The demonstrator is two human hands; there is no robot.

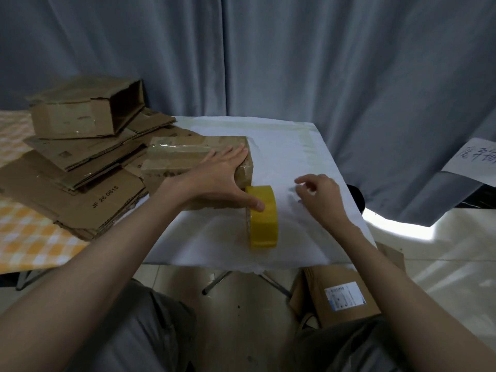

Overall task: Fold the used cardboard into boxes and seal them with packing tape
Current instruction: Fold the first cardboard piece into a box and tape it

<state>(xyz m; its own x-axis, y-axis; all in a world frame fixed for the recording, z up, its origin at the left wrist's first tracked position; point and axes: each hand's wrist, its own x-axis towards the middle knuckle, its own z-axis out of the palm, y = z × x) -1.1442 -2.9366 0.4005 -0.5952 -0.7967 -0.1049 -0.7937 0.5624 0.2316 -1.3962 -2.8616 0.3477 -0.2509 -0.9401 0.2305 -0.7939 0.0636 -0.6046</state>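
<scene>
The step in hand seems to be the sealing of one folded box; it lies near the left edge of the worktop, already wrapped in shiny tape on its top, so I judge this box is nearly done; the left hand rests flat on it, the fingers straight and a little spread over its right end, while the thumb reaches down and touches the yellow tape roll, which stands on its edge just beside the box toward the near edge; the right hand hovers over the bare cloth, its fingers loosely curled and holding nothing (whether a thin tape end is between them I cannot tell); the next move probably calls for taking the roll, or for putting this box aside and choosing a flat piece from the cardboard pile at the left.
</scene>
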